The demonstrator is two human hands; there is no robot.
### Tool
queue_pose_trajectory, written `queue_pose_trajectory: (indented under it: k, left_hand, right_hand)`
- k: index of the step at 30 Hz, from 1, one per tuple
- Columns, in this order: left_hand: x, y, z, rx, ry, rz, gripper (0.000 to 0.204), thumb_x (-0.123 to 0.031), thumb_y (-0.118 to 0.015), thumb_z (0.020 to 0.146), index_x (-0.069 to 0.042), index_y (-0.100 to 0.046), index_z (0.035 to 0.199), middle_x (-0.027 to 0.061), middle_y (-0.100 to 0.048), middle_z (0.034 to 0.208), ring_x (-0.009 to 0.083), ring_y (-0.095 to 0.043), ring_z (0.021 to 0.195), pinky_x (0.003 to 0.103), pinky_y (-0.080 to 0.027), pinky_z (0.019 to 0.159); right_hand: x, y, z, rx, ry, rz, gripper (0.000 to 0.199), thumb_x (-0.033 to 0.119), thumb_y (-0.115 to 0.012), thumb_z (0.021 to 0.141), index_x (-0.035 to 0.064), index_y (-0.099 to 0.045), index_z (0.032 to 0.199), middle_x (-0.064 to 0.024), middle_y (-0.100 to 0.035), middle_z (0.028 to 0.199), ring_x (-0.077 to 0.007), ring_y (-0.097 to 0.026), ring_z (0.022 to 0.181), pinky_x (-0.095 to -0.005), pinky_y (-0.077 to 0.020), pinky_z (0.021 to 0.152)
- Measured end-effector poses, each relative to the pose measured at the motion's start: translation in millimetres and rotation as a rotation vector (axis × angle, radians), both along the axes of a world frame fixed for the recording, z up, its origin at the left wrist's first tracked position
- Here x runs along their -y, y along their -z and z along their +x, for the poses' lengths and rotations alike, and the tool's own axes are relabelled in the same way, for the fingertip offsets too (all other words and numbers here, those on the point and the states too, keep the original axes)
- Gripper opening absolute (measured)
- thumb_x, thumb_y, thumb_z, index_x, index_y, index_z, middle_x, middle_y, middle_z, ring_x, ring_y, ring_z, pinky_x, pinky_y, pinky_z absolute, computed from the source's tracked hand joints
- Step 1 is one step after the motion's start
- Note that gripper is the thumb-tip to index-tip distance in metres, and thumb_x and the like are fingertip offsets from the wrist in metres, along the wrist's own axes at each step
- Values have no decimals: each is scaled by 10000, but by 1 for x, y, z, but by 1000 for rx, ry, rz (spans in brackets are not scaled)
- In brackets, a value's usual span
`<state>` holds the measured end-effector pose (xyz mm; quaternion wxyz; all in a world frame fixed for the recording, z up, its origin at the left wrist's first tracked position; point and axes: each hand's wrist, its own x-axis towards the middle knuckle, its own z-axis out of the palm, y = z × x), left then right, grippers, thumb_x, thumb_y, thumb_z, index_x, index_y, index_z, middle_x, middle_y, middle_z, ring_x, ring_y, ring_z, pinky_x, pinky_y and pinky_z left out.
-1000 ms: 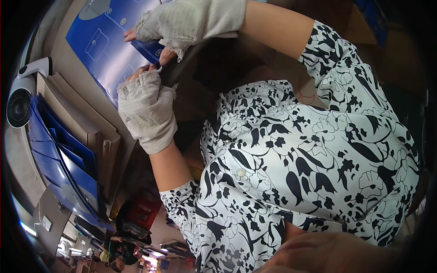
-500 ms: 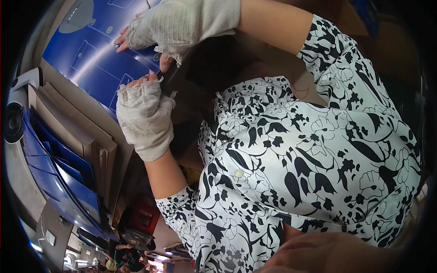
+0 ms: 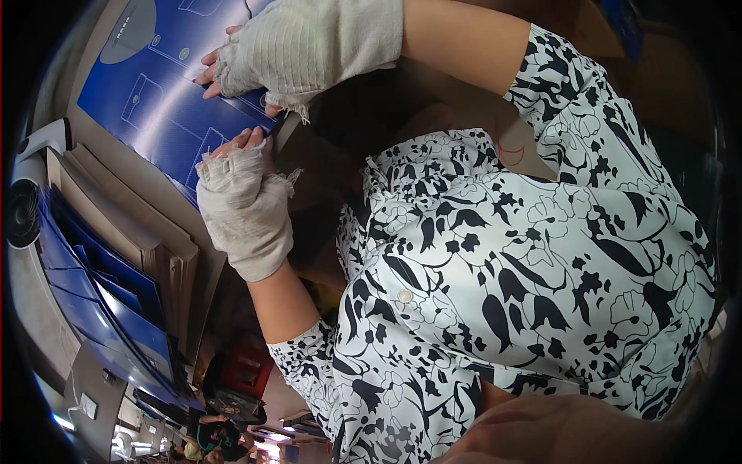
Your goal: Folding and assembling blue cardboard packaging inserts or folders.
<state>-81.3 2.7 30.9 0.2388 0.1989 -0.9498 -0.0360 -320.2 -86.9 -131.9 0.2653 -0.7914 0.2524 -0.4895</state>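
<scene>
A blue printed cardboard sheet (image 3: 166,100) with white outlines and a grey oval lies at the upper left. My right hand (image 3: 247,66), in a frayed off-white fingerless cloth glove, rests on it with the fingers spread, the thumb near the sheet's edge. Just below, my left hand (image 3: 246,174) wears a similar glove. Its bent fingers sit close together on the sheet's near edge; how firmly they grip it is hard to see, as the palm is hidden.
Left of my left forearm stand bare cardboard pieces (image 3: 147,224) and several blue printed sheets (image 3: 100,301). A small fan (image 3: 23,213) is at the left rim. A red object (image 3: 241,363) is below, and people (image 3: 220,433) appear in the distance.
My right thumb has drawn in toward its fingers. My left hand has moved very slightly down, and the blue sheet has shifted a little. A pale edge now shows beside the right thumb.
</scene>
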Motion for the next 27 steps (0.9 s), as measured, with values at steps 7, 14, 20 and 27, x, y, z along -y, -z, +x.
queue_pose_trajectory:
  k: [7,14,20,27]
  left_hand:
    - [2,1,8,-95,-104,127,341,-33,-769,743,-86,-700,1073,96,-676,975,270,-632,919,383,-476,853]
    - [17,-4,8,4,-24,93,425,-6,-753,707,-139,-703,1108,85,-625,956,280,-606,894,378,-477,820]
    - [20,-2,7,-2,-29,132,379,13,-718,715,-133,-718,1065,94,-616,924,285,-596,875,378,-470,804]
    - [25,-5,3,-58,-43,197,301,-6,-697,771,-109,-721,1053,116,-632,946,297,-590,923,375,-456,848]
  right_hand:
    - [-104,-181,7,-797,366,-49,391,250,-607,818,46,-577,1149,-135,-591,1086,-281,-560,1003,-412,-402,860]
    - [-88,-175,14,-602,313,59,223,189,-604,835,46,-647,1000,-147,-652,903,-310,-631,836,-391,-475,734]
    - [-70,-175,5,-258,160,578,247,211,-669,825,18,-649,977,-161,-670,929,-287,-634,794,-372,-480,703]
    - [-65,-173,5,-669,107,-59,382,235,-761,731,-6,-632,998,-182,-656,909,-318,-635,815,-381,-495,722]
